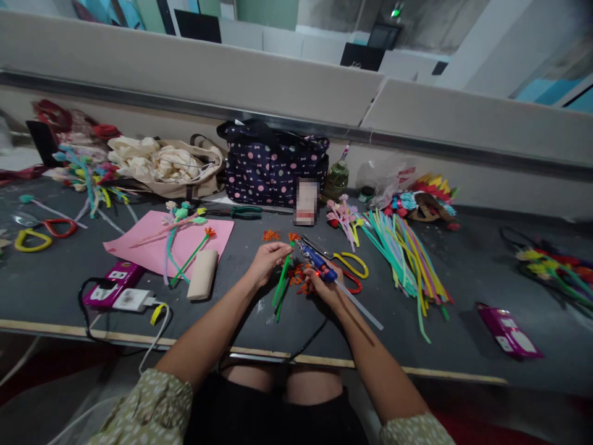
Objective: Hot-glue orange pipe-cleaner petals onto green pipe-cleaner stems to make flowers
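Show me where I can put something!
Bare grey tabletop lies between the colourful fuzzy stems and rightmost flat purple box. A smaller patch lies between the beige roll and left hand. It's crowded around the right hand: blue glue gun, orange fuzzy tufts, scissors with yellow and red handles.

The table (472,259) bears pink paper (148,256) and, apparently, pipe cleaners (403,259).

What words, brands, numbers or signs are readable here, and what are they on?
No text can be read.
Blue glue gun, right hand: pale markings, too small.
White charger: faint marks, too blurred.
Plastic bag: red mark, unreadable.
Green lit fixture: too blurred.
Pixelated item: obscured.
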Action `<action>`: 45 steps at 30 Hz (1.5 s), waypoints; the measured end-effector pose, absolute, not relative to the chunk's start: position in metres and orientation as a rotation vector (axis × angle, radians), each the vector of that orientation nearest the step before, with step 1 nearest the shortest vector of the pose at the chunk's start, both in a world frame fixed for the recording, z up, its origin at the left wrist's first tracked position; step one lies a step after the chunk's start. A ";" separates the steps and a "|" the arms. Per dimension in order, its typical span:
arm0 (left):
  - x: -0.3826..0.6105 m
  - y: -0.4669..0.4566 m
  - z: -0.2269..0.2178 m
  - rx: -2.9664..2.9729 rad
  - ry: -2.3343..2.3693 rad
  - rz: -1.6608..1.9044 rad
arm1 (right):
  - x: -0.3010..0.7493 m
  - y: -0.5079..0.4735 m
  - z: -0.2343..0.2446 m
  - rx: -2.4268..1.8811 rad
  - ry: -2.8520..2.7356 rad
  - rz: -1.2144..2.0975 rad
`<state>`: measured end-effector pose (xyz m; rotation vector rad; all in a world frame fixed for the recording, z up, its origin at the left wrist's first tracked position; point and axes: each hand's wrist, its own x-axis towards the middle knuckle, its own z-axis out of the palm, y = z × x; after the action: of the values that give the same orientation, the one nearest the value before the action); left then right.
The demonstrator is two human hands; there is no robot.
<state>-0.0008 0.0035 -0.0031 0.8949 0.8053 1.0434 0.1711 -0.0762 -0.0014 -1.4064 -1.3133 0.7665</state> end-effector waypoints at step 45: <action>-0.001 0.001 0.002 0.989 0.812 1.070 | 0.185 -0.077 0.002 -1.473 -1.703 0.576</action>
<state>-0.0008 0.0011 0.0018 0.9888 0.8123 1.0697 0.1849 -0.0773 0.0023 -1.4727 -1.7028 0.5765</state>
